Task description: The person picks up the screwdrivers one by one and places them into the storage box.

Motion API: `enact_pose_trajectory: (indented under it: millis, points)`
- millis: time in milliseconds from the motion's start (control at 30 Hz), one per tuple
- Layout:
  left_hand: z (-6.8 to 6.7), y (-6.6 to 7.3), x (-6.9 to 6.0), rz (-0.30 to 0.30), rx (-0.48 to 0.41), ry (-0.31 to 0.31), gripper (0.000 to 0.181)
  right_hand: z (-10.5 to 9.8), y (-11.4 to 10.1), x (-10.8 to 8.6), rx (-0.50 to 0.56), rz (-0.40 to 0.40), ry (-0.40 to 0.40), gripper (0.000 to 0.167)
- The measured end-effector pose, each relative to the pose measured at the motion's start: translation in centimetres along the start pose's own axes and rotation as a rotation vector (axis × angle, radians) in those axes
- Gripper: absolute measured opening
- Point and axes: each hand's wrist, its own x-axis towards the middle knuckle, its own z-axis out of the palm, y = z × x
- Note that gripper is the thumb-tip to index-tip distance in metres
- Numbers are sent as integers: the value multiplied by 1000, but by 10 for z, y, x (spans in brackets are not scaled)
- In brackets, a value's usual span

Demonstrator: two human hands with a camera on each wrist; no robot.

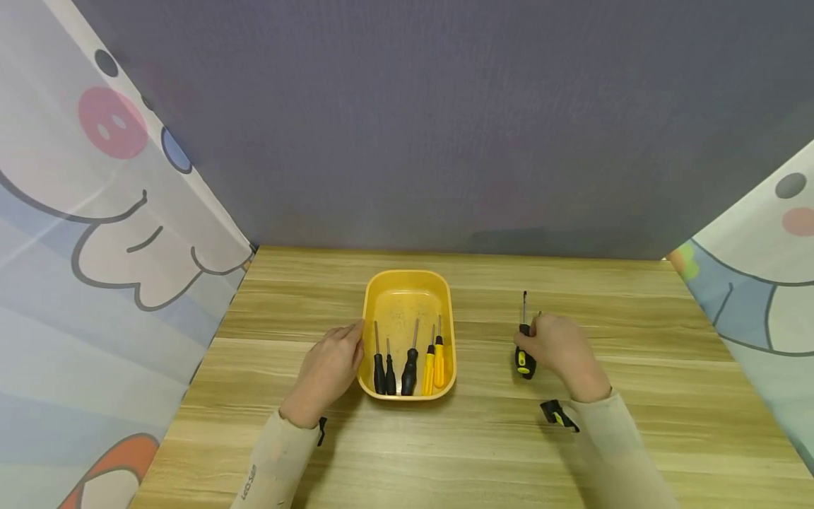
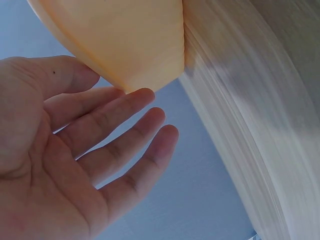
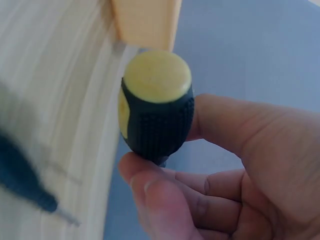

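Observation:
A yellow plastic box (image 1: 407,279) stands on the wooden table. Several screwdrivers lie in its near half, some with black handles (image 1: 410,371) and others with yellow handles (image 1: 429,375). My left hand (image 1: 331,360) rests its fingertips against the box's left side; in the left wrist view its fingers are mostly straight beside the box wall (image 2: 135,40). To the right of the box, my right hand (image 1: 559,350) pinches a screwdriver (image 3: 157,110) by its stubby black-and-yellow handle, whose yellow end faces the wrist camera. A second dark-handled screwdriver (image 3: 22,175) appears blurred on the table.
Beside the right sleeve lies a black-and-yellow object (image 1: 558,414), partly covered by it. Another black object (image 1: 322,430) peeks out from under the left forearm. A grey panel (image 1: 445,141) closes off the table's back, and cartoon-printed cloth (image 1: 114,283) hangs at both sides.

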Motion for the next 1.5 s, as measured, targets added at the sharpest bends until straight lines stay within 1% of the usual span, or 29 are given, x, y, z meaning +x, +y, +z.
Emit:
enact_pose_trajectory:
  millis: [300,433,533,633,800,1033,1300,1500]
  points:
    - [0,0,0,-2,0,-5,41,0,-47,6,5,-45,1,42]
    - [0,0,1,-2,2,-7,41,4,-69,10,-8,-83,-8,39]
    - [0,0,1,0,3,-7,41,9,-85,12,-17,-123,-8,40]
    - [0,0,1,0,3,-5,40,15,-100,13,1,-145,-18,44]
    - [-1,0,2,3,6,-2,40,28,-119,15,30,-185,-38,46]
    - [-1,0,3,2,3,-6,41,48,-134,19,38,-233,-59,45]
    - [-1,0,2,-1,-1,-12,41,63,-141,20,49,-219,-96,46]
    - [-1,0,1,-3,0,-16,41,71,-142,21,29,-212,-117,43]
